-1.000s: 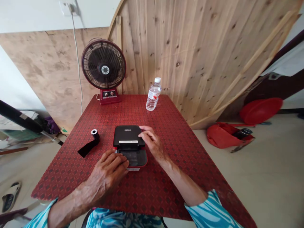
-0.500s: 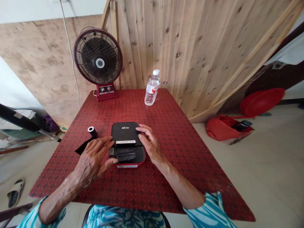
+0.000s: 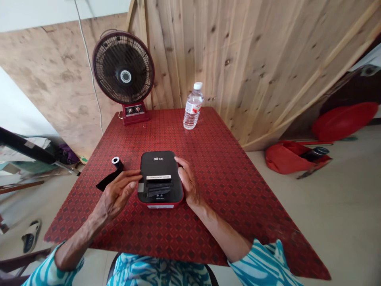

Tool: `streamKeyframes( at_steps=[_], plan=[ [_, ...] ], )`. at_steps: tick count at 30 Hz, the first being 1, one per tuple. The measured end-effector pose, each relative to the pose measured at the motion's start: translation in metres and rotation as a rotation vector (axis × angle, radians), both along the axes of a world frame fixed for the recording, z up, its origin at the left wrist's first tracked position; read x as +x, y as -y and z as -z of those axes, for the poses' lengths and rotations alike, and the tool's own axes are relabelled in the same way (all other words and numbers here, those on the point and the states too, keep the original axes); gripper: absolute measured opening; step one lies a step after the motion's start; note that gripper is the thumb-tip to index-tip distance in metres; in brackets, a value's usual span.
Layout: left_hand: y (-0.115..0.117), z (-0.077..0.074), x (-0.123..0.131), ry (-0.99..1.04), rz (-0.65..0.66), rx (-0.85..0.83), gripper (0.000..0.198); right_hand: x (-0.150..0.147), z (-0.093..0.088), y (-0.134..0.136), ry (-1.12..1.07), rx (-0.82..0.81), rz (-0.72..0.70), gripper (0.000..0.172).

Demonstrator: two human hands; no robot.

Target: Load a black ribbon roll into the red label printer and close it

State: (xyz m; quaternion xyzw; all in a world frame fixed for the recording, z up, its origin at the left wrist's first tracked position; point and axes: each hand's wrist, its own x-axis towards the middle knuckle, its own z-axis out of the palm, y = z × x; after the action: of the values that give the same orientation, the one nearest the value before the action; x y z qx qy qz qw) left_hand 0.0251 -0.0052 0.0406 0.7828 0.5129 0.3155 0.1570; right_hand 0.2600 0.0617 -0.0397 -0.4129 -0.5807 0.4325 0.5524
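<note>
A small black-topped printer [image 3: 162, 168] with a red base lies on the table in front of me. A white sticker crosses its top, and a dark crumpled strip [image 3: 159, 190] shows at the slot below. My left hand [image 3: 117, 194] is open, its outstretched fingertips touching the printer's left edge near a grey tab. Along the right side rests my right hand [image 3: 190, 184], fingers slightly bent against the edge and thumb apart from them; its outer fingers are partly hidden. Just beyond my left hand is a black roll [image 3: 117, 163] with a white core, its loose end trailing toward me.
The table [image 3: 226, 206] has a red patterned top. A fan [image 3: 125, 75] stands at its back left, a water bottle [image 3: 193, 107] at the back centre. Wooden boards rise behind. A red bag [image 3: 282, 157] lies on the floor at right, a slipper [image 3: 31, 236] at left.
My left thumb has lifted off the printer's front and drawn in toward the fingers. The strip at the slot looks shorter, with small markings visible in front. My right hand has slid slightly down the side.
</note>
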Motion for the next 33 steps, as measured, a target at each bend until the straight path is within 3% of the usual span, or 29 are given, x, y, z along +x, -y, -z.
streamKeyframes(
  at_steps=[4,11,19,33],
  plan=[
    [-0.013,0.001,-0.002,0.361,-0.175,-0.258,0.048,-0.004,0.013,0.002,-0.058,-0.135,0.016,0.046],
    [-0.04,-0.005,0.009,0.616,-0.172,-0.522,0.066,-0.005,0.022,-0.005,-0.055,-0.087,0.047,0.038],
    [-0.028,0.001,0.01,0.718,-0.04,-0.638,0.063,-0.005,0.027,-0.007,-0.07,-0.08,0.037,0.037],
    [-0.021,0.008,0.008,0.824,0.002,-0.747,0.071,-0.003,0.028,-0.005,-0.061,-0.059,0.043,0.036]
  ],
)
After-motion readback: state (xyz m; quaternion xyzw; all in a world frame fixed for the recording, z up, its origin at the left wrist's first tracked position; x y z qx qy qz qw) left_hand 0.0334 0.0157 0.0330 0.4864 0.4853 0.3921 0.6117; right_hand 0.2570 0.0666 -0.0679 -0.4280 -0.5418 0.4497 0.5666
